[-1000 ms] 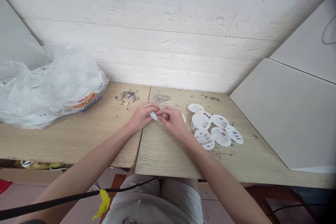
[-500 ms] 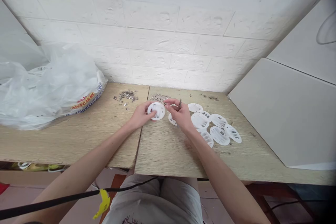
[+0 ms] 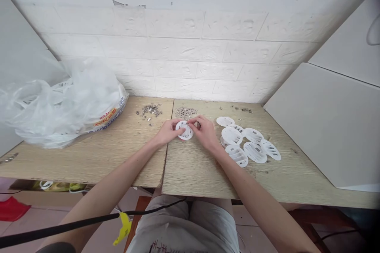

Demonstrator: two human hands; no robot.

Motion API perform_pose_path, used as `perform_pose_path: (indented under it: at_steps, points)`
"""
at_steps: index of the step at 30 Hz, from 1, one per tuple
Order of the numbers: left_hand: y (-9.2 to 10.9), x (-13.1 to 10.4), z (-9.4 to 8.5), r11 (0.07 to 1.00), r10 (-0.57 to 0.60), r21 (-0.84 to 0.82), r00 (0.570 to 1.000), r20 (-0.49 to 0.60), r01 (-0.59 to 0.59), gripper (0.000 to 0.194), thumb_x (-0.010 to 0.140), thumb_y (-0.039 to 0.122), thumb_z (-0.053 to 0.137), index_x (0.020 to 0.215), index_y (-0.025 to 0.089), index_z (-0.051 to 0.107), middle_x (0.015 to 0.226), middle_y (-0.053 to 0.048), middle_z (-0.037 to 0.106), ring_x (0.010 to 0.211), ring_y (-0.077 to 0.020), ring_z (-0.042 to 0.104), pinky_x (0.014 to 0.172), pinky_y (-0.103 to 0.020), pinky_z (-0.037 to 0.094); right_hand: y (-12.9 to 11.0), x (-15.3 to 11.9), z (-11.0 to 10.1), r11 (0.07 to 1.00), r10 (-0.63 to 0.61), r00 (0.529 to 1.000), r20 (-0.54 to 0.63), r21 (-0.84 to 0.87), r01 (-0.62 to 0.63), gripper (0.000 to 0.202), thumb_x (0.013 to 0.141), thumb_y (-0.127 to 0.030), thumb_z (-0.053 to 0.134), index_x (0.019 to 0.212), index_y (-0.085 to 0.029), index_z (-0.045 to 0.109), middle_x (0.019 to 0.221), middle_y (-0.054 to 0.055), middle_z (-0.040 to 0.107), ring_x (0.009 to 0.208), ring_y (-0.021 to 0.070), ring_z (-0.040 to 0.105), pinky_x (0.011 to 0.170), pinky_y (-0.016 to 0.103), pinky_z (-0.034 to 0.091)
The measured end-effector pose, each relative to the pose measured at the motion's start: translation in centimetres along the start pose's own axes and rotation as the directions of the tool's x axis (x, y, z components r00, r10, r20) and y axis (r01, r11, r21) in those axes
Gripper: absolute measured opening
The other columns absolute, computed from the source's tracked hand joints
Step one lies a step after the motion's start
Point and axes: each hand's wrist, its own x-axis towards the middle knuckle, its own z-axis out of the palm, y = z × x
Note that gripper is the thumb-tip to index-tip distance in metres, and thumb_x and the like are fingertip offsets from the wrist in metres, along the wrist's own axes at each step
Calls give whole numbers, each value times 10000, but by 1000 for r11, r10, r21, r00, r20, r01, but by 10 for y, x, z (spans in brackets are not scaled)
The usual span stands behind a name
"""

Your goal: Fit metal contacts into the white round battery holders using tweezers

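Observation:
My left hand [image 3: 170, 131] is closed around a white round plastic disc [image 3: 186, 132], with the thumb lying across its slotted face. Against the disc's upper right edge, my right hand [image 3: 204, 131] pinches with thumb and forefinger. What sits between those fingertips is too small to make out. A dark bit of a slim pointed tool shows among the right hand's curled fingers. Just behind the hands lies a pile of small metal pieces [image 3: 186, 112]. Several similar white discs [image 3: 232, 136] lie overlapping to the right of my right hand.
Another heap of small metal parts [image 3: 151, 110] lies left of the table seam. A large clear plastic bag [image 3: 89, 99] with printed packaging stands at the left. Pale panels [image 3: 323, 126] border the right side, and a white brick-pattern wall [image 3: 190, 51] rises behind.
My right hand has come in from beside the disc to touch its edge. The pointed tool, earlier sticking up from that hand, is now mostly hidden. The whole view has shifted slightly.

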Motion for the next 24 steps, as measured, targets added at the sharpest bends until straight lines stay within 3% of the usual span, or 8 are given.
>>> perform_pose_path:
  at_steps: [10,14,17,20,24]
  points:
    - [0,1,-1,999,30,-22,1000,-9,-30,341,679,302,697,962,113,682,862,-68,692,741,-154,604,695,-266,449,-4,1,-2,998,58,998,18,31,-59,105,771,-250,571,789,-174,641,816,26,597,626,121,458,608,267,377]
    - [-1,1,-1,996,3,-84,999,-42,-6,322,685,335,687,923,118,687,814,-58,687,700,-143,589,652,-251,430,-8,4,-2,986,157,986,46,43,-159,109,736,-280,590,751,-175,612,757,12,590,609,118,457,580,256,364]
    - [-3,3,-2,993,-10,-120,998,-70,1,315,666,339,695,896,123,691,781,-48,683,683,-141,582,632,-248,422,-11,9,-1,946,282,954,102,133,-294,132,691,-290,623,730,-170,585,655,-9,565,573,109,456,536,239,346]
    - [-5,5,-5,991,0,-131,993,-117,-15,291,638,327,706,848,126,694,757,-37,679,667,-134,576,633,-244,420,-12,15,3,848,401,893,202,288,-446,164,642,-277,656,717,-168,559,560,-33,514,505,89,421,468,218,304]
    - [-5,6,-6,993,9,-115,991,-134,-24,272,657,360,682,798,128,689,713,-26,667,618,-118,555,591,-230,402,-11,21,7,686,440,821,363,454,-569,227,583,-231,689,745,-177,539,461,-82,401,420,56,305,396,195,180]
